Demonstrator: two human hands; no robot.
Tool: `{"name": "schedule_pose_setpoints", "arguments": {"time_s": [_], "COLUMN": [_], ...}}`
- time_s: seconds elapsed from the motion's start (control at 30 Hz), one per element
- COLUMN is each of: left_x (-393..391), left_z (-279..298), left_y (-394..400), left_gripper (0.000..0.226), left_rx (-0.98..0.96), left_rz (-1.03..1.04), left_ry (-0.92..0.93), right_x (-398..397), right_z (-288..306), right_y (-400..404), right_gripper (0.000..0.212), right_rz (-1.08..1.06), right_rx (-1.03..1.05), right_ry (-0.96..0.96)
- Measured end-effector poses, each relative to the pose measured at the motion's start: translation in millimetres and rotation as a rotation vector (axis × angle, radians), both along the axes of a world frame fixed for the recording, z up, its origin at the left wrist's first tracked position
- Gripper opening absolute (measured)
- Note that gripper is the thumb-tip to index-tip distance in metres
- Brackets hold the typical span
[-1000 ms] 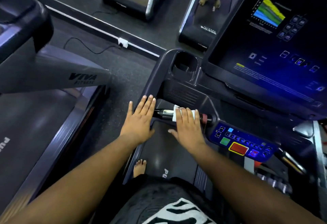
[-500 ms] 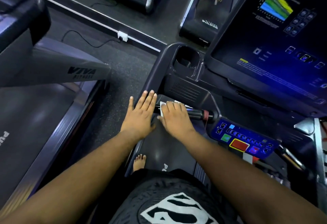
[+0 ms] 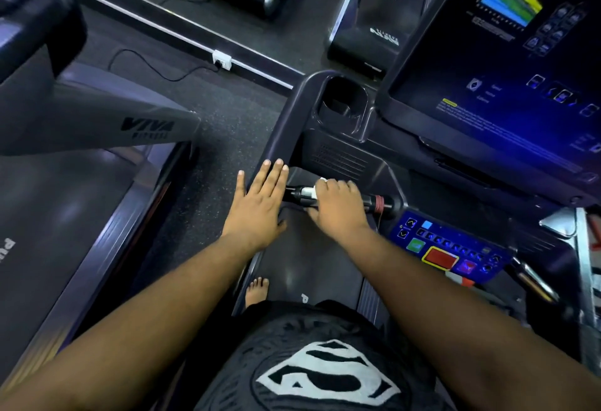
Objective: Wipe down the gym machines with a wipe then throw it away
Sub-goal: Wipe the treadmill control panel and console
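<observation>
Wipe (image 3: 308, 192): thin, limp, light; pressed round the treadmill handlebar (image 3: 328, 197) by the curled right hand (image 3: 338, 207). Left hand (image 3: 258, 206) laid flat, fingers straight, on the side rail (image 3: 279, 137). Best kept bunched under the palm; likely to slip or tear.

The wipe (image 3: 320, 183) is mostly hidden under fingers (image 3: 335, 188).

You're standing on a treadmill belt (image 3: 312, 267), bare foot (image 3: 257, 290) at its 9 o'clock edge. Dark speckled floor (image 3: 208, 157) carries this machine and a 2nd treadmill (image 3: 65, 202) at 9 o'clock; a cable (image 3: 146, 69) lies on it twd a white socket (image 3: 222, 60) at 11 o'clock.
</observation>
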State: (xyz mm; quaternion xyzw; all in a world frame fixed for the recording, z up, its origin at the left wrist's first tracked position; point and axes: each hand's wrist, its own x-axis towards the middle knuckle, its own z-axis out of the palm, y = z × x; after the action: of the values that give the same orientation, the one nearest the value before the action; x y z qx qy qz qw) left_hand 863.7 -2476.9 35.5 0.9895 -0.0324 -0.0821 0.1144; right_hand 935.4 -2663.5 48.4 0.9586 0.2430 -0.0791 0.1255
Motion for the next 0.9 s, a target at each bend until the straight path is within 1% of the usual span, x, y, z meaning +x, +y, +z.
{"name": "schedule_pose_setpoints", "arguments": {"time_s": [0.03, 0.07, 0.1, 0.13, 0.23, 0.27, 0.3, 0.33, 0.37, 0.4, 0.43, 0.5, 0.53, 0.67, 0.73, 0.8, 0.87, 0.9], "left_x": [-0.3, -0.6, -1.6, -0.8, 0.5, 0.7, 1.0, 1.4, 1.8, 1.2, 0.3, -1.6, -3.0, 0.0, 0.3, -0.9, -0.3, 8.7], "left_z": [0.9, 2.2, 2.4, 2.7, 3.9, 4.2, 3.5, 2.9, 2.8, 2.7, 2.5, 2.7, 3.2, 5.7, 5.6, 5.0, 4.5, 5.1], "left_y": [-0.2, -0.1, -0.1, 0.0, 0.2, 0.6, 0.6, 0.9, 1.0, 0.3, 0.1, -0.7, -1.1, -1.6, -1.2, -1.0, -1.0, -0.3], "left_gripper": [0.101, 0.100, 0.100, 0.101, 0.104, 0.104, 0.104, 0.104, 0.104, 0.104, 0.105, 0.106, 0.106, 0.106, 0.107, 0.107, 0.106, 0.106], "left_rx": [-0.005, -0.008, -0.007, -0.002, 0.006, 0.007, 0.006, 0.007, 0.006, 0.005, 0.001, -0.006, -0.007, 0.005, 0.006, -0.002, -0.025, -0.036], "left_rz": [0.003, 0.001, 0.000, -0.001, -0.002, -0.002, -0.001, 0.002, 0.001, -0.001, 0.001, 0.001, 0.001, -0.003, -0.003, 0.000, -0.002, -0.001], "left_ry": [0.004, 0.013, 0.017, 0.016, 0.025, 0.023, 0.024, 0.023, 0.022, 0.019, 0.014, 0.020, 0.028, 0.038, 0.046, 0.050, 0.059, 0.046], "right_x": [9.7, 12.6, 9.7, 3.8, -26.6, -33.8, -34.3, -29.6, -20.7, -9.9, 2.6, 20.0, 20.1, -10.0, -13.3, -8.2, -4.7, 3.8], "right_z": [5.3, 9.3, 9.6, 9.1, -5.6, -10.5, -13.2, -12.5, -7.6, 0.0, 7.6, 19.6, 21.9, 10.2, 4.8, 7.9, 22.9, 35.7], "right_y": [8.0, 11.5, 9.1, 0.9, -39.2, -50.6, -56.7, -56.1, -49.5, -41.4, -32.8, -24.0, -25.6, -57.4, -70.8, -78.4, -78.5, -75.1], "right_gripper": [0.056, 0.055, 0.057, 0.062, 0.090, 0.096, 0.097, 0.093, 0.085, 0.075, 0.069, 0.069, 0.070, 0.066, 0.067, 0.057, 0.045, 0.043], "right_rz": [-0.009, 0.000, 0.018, 0.029, 0.047, 0.053, 0.051, 0.039, 0.011, -0.023, -0.051, -0.074, -0.063, 0.023, 0.026, 0.060, 0.040, 0.016], "right_rx": [0.000, 0.003, 0.016, 0.026, 0.085, 0.078, 0.058, 0.047, 0.037, 0.022, 0.006, -0.019, -0.003, 0.115, 0.215, 0.296, 0.411, 0.439], "right_ry": [0.061, 0.089, 0.070, 0.033, -0.071, -0.104, -0.132, -0.142, -0.135, -0.095, -0.014, 0.133, 0.160, -0.018, -0.037, 0.008, 0.127, 0.197]}}
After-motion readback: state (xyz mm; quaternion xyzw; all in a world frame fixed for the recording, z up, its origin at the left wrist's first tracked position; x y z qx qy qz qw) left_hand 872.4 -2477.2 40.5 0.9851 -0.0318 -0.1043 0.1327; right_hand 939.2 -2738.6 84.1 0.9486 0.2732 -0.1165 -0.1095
